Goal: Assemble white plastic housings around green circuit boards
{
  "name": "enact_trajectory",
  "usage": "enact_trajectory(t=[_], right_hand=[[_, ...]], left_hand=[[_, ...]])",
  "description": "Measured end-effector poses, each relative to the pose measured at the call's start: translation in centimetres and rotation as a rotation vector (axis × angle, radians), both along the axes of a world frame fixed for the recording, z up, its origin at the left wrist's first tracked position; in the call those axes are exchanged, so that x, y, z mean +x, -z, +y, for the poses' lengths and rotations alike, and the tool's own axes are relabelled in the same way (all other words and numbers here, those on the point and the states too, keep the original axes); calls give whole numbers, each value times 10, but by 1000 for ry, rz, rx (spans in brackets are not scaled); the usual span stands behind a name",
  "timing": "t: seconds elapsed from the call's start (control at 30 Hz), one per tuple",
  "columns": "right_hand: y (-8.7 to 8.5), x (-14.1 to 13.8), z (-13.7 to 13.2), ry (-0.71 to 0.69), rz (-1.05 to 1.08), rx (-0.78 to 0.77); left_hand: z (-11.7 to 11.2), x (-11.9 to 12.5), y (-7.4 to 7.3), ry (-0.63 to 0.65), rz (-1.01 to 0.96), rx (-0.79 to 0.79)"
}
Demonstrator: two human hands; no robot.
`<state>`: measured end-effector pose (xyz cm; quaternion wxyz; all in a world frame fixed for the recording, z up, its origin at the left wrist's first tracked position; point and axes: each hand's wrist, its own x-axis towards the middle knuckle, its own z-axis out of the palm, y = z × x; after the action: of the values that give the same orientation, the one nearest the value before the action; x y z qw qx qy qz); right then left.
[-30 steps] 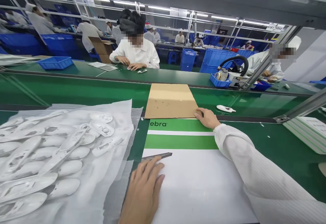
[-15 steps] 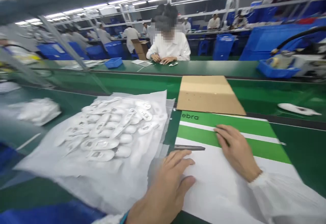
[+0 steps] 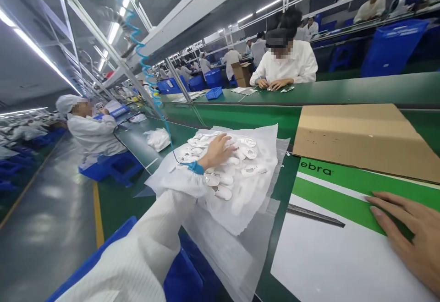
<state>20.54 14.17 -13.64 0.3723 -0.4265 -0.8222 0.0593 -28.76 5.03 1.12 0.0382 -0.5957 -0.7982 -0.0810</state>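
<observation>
My left hand lies with its fingers spread on a heap of white moulded plastic parts, which sit on a crumpled white tissue sheet. A blue wrist strap circles that wrist. My right hand rests flat on the green band of a printed green-and-white sheet, near the right frame edge. A dark metal strip lies on that sheet, to the left of my right hand. Neither hand visibly grips anything.
A cardboard sheet lies beyond the printed sheet. A coiled blue cord rises from my left wrist to the overhead frame. A blue crate sits below the bench edge. Co-workers sit across the green belt, and another person sits at left.
My left hand has moved from the printed sheet onto the white parts. The view has swung left, and my right hand now lies further right in the picture.
</observation>
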Motion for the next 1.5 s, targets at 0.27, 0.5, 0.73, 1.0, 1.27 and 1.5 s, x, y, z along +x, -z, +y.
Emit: enact_trajectory(t=[0.27,0.5,0.73,1.0,1.27,1.5], right_hand=[[-42,-16,-24,-7,-110,15],[-50,-24,-27,5,-57,-15],[-59,-28,-29,-6,-36,-49],[-56,-28,-37,151,-180,-53],[-54,-25,-39,193,-229,-92],[-53,-25,-37,175,-218,-90]], left_hand=[[18,-23,-28,-139,24,-21],[40,110,-35,347,-126,9],[66,247,30,558,-299,57],[72,271,70,452,-324,190],[69,270,70,481,-337,219],[71,270,71,476,-342,231]])
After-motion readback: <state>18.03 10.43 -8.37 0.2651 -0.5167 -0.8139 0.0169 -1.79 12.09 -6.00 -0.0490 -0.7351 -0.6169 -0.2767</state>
